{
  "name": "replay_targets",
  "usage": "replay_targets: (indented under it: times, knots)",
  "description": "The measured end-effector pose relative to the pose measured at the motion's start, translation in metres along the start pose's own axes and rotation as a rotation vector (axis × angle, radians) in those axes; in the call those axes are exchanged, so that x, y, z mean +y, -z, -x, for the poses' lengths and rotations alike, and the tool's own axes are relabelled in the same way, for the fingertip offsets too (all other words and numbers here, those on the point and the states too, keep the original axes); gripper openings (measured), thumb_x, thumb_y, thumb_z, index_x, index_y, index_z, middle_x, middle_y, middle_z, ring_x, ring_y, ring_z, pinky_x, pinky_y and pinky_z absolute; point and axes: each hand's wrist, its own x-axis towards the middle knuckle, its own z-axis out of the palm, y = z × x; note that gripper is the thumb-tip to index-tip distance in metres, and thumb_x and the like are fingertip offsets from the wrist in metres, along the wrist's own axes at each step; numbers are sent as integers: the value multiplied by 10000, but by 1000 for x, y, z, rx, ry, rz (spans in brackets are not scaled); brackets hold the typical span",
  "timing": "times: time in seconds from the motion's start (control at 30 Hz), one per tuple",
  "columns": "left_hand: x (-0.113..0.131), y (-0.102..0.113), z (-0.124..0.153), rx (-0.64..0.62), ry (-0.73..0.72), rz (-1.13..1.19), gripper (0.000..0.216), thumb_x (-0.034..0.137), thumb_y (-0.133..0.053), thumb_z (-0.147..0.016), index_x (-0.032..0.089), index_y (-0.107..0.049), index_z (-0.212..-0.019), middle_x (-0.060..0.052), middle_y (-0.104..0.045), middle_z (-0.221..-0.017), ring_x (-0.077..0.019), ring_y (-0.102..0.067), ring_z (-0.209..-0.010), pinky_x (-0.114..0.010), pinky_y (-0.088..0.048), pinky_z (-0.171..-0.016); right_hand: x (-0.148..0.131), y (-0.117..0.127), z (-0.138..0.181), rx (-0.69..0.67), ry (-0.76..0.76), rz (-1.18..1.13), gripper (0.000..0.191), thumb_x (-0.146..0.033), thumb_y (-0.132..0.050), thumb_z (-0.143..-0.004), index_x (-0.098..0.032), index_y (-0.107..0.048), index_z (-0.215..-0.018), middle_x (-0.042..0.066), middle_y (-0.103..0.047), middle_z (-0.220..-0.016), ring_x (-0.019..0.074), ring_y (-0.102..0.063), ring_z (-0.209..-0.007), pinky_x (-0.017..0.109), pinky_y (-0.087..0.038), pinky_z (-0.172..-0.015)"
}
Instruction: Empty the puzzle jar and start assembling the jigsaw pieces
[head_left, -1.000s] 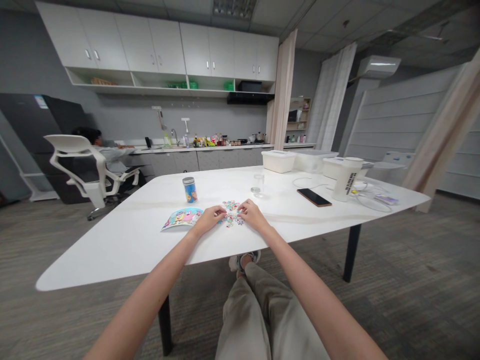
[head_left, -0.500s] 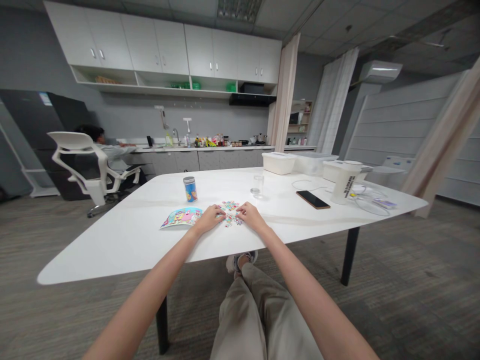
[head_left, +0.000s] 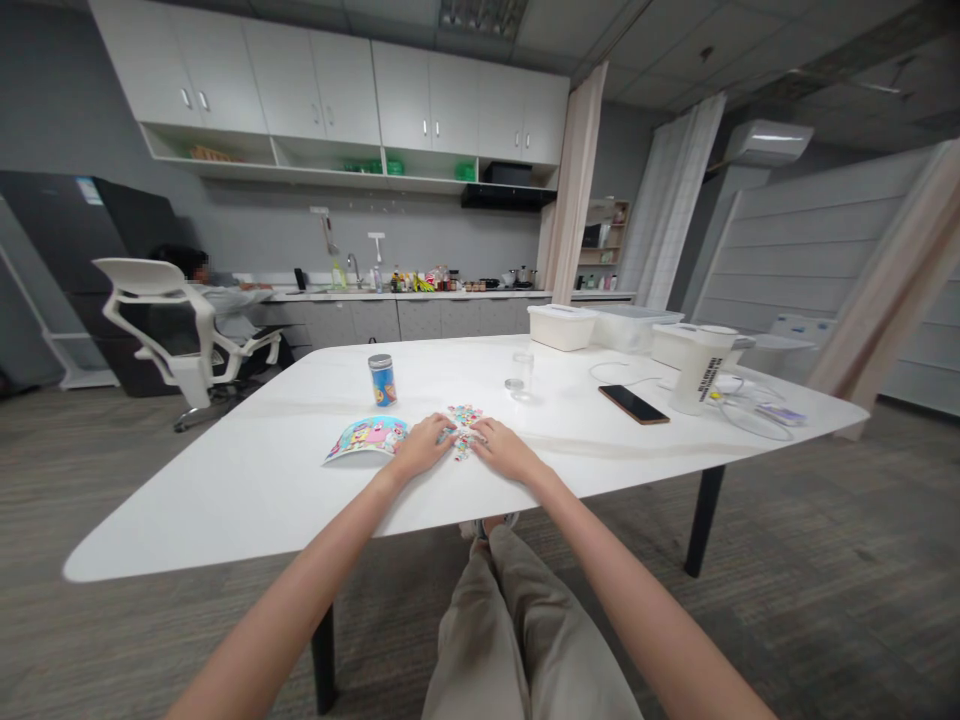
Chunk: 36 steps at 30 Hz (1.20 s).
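A small pile of colourful jigsaw puzzle pieces (head_left: 466, 413) lies on the white table (head_left: 247, 490), spread between my hands. My left hand (head_left: 426, 446) rests at the pile's left side, fingers stretched toward the pieces and touching its edge. On the other side, my right hand (head_left: 502, 450) lies low with its fingers out over the nearer pieces, partly covering them. Neither hand visibly grips a piece. Left of my left hand is a curved cartoon picture sheet (head_left: 366, 437). Behind it stands a blue printed canister (head_left: 382, 382) with a metal-coloured lid.
A clear jar (head_left: 523, 370) and a round lid (head_left: 514, 385) sit beyond the pile. To the right are a phone (head_left: 634, 404), a white cup-like container (head_left: 701, 372), cables and white storage boxes (head_left: 562, 328). A person sits near the white chair (head_left: 150, 300) at far left.
Both hands have flattened, with fingers lower over the pieces. My right hand now covers more of the pile's near right side. The view has shifted slightly.
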Motion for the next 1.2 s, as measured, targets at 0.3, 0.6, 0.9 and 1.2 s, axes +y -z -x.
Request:
replay_targets:
  times: [0.3,0.6,0.9,1.2]
  knots:
    - [12,-5,9,-221,38,-10,452,414,-341,-972,178,-520,-1315,-123,-484,-1459,-239,-409,-1383,-418,-287,-1170,-2,-7,8,-126,-13,123,431,-317,-369,-1001,-109,-524,-1344,176,-493,-1438,258,-419,-1372,466,-291,-1160]
    - [12,-8,9,-242,25,-63,494,397,-303,-980,129,-493,-1350,-145,-451,-1481,-243,-388,-1397,-429,-262,-1184,-3,-5,7,-129,-21,127,430,-294,-345,-1004,-112,-516,-1354,175,-487,-1443,243,-420,-1371,459,-287,-1165]
    - [15,-6,8,-204,12,-57,426,373,-345,-978,168,-532,-1302,-126,-503,-1441,-241,-433,-1366,-423,-308,-1165,-2,-7,6,-94,-11,98,382,-252,-404,-983,-105,-563,-1297,183,-530,-1400,246,-450,-1350,457,-307,-1157]
    - [18,-7,14,-211,-5,-58,437,357,-322,-990,142,-524,-1312,-136,-483,-1457,-235,-404,-1382,-418,-279,-1170,2,-12,12,-57,-6,20,388,-263,-398,-967,-132,-570,-1290,181,-539,-1394,266,-460,-1343,517,-316,-1148]
